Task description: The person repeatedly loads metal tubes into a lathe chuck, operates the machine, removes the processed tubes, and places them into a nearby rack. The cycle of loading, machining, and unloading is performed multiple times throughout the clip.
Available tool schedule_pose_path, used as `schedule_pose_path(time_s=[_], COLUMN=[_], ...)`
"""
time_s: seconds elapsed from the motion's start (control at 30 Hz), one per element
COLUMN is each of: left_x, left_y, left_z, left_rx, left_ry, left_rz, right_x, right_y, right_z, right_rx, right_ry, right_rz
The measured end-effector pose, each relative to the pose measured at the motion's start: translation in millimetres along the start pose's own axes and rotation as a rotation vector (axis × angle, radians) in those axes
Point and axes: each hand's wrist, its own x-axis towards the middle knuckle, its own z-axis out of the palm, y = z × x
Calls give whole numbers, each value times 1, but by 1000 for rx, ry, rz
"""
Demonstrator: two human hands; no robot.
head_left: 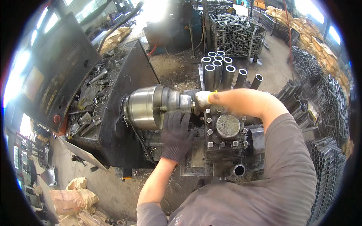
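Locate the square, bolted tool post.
In the head view, the tool post stands right of centre, right of the dark-gloved left hand and just below the right forearm in the picture.

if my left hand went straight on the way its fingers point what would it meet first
Most likely the narrower stepped end of the metal chuck, just ahead of the left hand; depth is unclear, so they may already touch.

Chuck left of tool post, tubes behind
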Motion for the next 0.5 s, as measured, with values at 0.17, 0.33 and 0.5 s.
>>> schedule_pose_path(time_s=[0.17, 0.33, 0.5], left_x=[54, 82, 71], left_y=[-12, -25, -23], left_z=[67, 120, 104], left_rx=[181, 471, 442], left_ry=[102, 62, 78], left_rz=[137, 157, 185], right_x=[35, -14, -119], right_y=[77, 117, 140], right_z=[11, 30, 94], right_rx=[-398, -248, 52], right_ry=[60, -184, -33], right_rz=[-851, -610, 363])
